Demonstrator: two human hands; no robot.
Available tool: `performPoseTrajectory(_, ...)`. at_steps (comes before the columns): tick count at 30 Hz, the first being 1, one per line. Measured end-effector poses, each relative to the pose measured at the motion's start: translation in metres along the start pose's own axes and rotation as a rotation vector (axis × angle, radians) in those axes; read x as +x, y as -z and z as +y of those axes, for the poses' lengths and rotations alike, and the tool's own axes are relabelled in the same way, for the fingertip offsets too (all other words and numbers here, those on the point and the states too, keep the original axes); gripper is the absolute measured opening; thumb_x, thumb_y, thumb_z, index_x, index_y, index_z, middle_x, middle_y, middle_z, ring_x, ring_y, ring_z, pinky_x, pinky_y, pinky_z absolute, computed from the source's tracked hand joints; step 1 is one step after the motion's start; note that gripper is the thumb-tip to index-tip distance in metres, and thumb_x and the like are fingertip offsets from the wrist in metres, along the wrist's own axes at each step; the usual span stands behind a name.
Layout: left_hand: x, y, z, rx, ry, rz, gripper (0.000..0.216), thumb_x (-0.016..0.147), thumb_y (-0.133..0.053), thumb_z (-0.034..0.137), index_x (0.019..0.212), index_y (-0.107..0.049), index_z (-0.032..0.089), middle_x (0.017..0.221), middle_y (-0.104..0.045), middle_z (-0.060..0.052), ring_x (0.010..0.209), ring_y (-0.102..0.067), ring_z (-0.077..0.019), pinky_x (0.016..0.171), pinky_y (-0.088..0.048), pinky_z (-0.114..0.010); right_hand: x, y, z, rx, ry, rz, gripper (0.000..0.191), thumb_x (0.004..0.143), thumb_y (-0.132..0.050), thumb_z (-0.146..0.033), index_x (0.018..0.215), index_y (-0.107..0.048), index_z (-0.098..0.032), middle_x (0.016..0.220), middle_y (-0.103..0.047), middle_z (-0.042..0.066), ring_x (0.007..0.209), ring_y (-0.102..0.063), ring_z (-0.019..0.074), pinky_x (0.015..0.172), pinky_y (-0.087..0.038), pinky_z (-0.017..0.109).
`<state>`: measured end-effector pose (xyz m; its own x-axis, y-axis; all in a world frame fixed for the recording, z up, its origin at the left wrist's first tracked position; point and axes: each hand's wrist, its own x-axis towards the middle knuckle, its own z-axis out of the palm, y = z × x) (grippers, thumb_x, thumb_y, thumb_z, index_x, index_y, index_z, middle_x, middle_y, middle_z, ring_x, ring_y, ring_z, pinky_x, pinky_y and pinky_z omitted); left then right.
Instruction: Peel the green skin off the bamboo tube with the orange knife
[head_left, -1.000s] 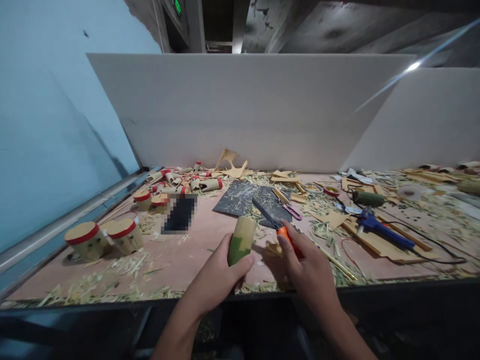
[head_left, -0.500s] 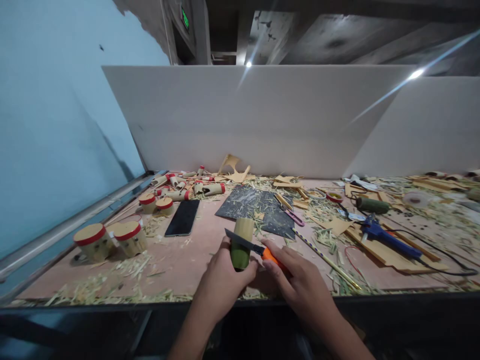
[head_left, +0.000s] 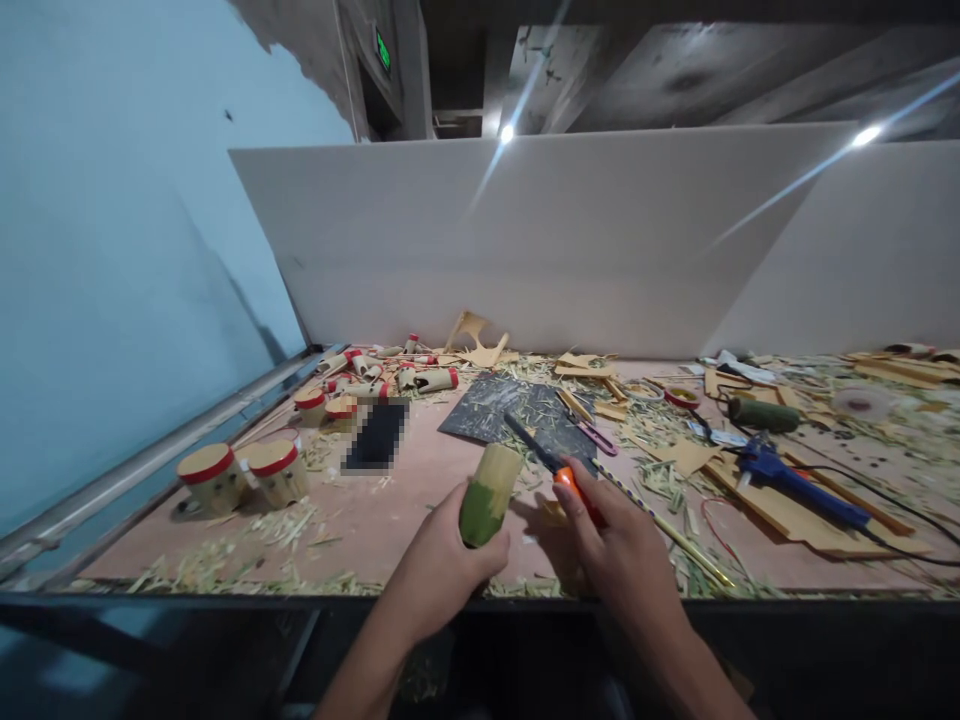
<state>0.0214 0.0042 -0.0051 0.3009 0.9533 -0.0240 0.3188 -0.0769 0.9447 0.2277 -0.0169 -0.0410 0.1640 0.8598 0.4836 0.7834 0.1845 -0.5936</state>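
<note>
My left hand (head_left: pixel 446 555) is wrapped round the lower part of a short bamboo piece (head_left: pixel 491 490). The bamboo's upper part is scraped pale, while its lower part keeps green skin. Its top leans to the right. In my right hand (head_left: pixel 611 525) is the orange handle of a utility knife (head_left: pixel 574 487). The dark blade points up and to the left, apart from the bamboo. Beyond the hands lies a dark, scratched mat (head_left: pixel 480 410) strewn with shavings. A pink-handled cutter (head_left: pixel 600 438) rests at the mat's right side.
Bamboo cups with red rims (head_left: pixel 210 478) stand at the left, near a blurred dark phone (head_left: pixel 377 437). Right of my hands are a striped stick (head_left: pixel 675 535), a blue glue gun (head_left: pixel 802 485) and a green bamboo piece (head_left: pixel 765 413). A pale panel (head_left: pixel 510 250) closes off the back.
The knife has come off the bamboo and moved right with my right hand. The bamboo now tilts to the right in my left hand. The view has shifted slightly.
</note>
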Motion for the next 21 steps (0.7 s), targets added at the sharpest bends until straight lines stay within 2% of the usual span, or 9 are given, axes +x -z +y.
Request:
performPoseTrajectory(3, 0.0, -0.001, 0.001, -0.01, 0.061, 0.01, 0.019, 0.085, -0.063, 0.03, 0.099, -0.059, 0.019, 0.07, -0.059, 0.004, 0.059, -0.056, -0.0152, 0.052, -0.045, -0.024, 0.0, 0.001, -0.001, 0.065, 0.035, -0.024, 0.05, 0.106, -0.044, -0.053, 0.141, -0.067, -0.023, 0.112, -0.077, 0.01, 0.098, -0.074, 0.0267, 0.081, -0.056, 0.036)
performPoseTrajectory(7, 0.001, -0.002, 0.002, 0.041, 0.052, 0.062, 0.02, 0.085, -0.065, 0.032, 0.099, -0.062, 0.018, 0.074, -0.063, 0.003, 0.061, -0.056, -0.0146, 0.055, -0.045, -0.023, -0.003, 0.004, -0.002, 0.035, 0.146, -0.189, 0.049, 0.106, -0.043, -0.051, 0.141, -0.067, -0.024, 0.096, -0.077, 0.008, 0.085, -0.074, 0.0253, 0.075, -0.057, 0.035)
performPoseTrajectory(10, 0.002, -0.003, 0.001, 0.079, 0.055, 0.032, 0.017, 0.084, -0.064, 0.029, 0.095, -0.067, 0.016, 0.07, -0.064, 0.002, 0.061, -0.056, -0.015, 0.054, -0.043, -0.023, -0.004, 0.008, -0.004, 0.07, 0.24, -0.3, 0.046, 0.107, -0.043, -0.046, 0.14, -0.067, -0.025, 0.099, -0.077, 0.009, 0.09, -0.074, 0.0245, 0.08, -0.057, 0.035)
performPoseTrajectory(14, 0.002, -0.001, 0.0, 0.044, 0.027, -0.009, 0.031, 0.079, -0.064, 0.021, 0.109, -0.071, 0.018, 0.083, -0.072, 0.0, 0.07, -0.062, -0.0169, 0.06, -0.046, -0.023, -0.004, 0.012, -0.007, 0.116, 0.301, -0.386, 0.044, 0.107, -0.045, -0.045, 0.139, -0.068, -0.027, 0.103, -0.077, 0.009, 0.092, -0.074, 0.0236, 0.082, -0.057, 0.033)
performPoseTrajectory(18, 0.001, 0.002, 0.001, 0.003, 0.057, -0.008, 0.035, 0.079, -0.065, 0.024, 0.113, -0.07, 0.018, 0.085, -0.072, 0.0, 0.07, -0.061, -0.0164, 0.061, -0.046, -0.023, -0.003, 0.009, -0.007, 0.073, 0.28, -0.374, 0.044, 0.106, -0.047, -0.048, 0.138, -0.069, -0.028, 0.101, -0.077, 0.008, 0.09, -0.074, 0.024, 0.078, -0.057, 0.032)
performPoseTrajectory(21, 0.0, 0.002, 0.003, -0.082, 0.031, -0.13, 0.033, 0.076, -0.067, 0.023, 0.108, -0.065, 0.016, 0.077, -0.064, 0.003, 0.064, -0.055, -0.0138, 0.056, -0.043, -0.022, 0.002, 0.004, -0.003, -0.042, 0.1, -0.211, 0.047, 0.106, -0.044, -0.05, 0.133, -0.073, -0.024, 0.099, -0.078, 0.01, 0.088, -0.074, 0.0267, 0.075, -0.056, 0.034)
